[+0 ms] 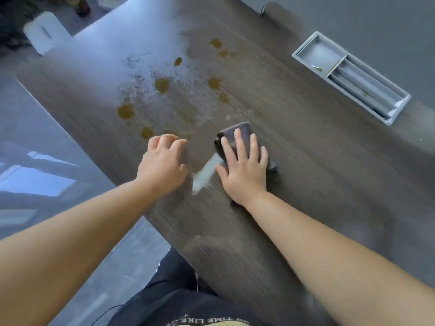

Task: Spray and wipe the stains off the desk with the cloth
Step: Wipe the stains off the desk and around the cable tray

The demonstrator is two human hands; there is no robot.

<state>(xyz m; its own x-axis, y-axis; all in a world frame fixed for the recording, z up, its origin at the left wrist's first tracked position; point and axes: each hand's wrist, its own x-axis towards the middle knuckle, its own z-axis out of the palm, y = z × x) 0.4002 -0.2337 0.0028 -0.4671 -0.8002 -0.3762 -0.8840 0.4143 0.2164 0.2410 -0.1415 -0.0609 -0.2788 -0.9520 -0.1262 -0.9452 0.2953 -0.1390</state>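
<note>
Several round ochre-brown stains (162, 85) lay scattered on the dark wood-grain counter (306, 165), among fine spray droplets. Right hand (243, 171) pressed flat on the folded dark grey cloth (229, 134), fingers (238, 142) straight and spread, beside a pale wet streak (204, 175). Left hand (162, 165) rested near the closest stains, its fingers loosely curled and holding nothing.
</note>
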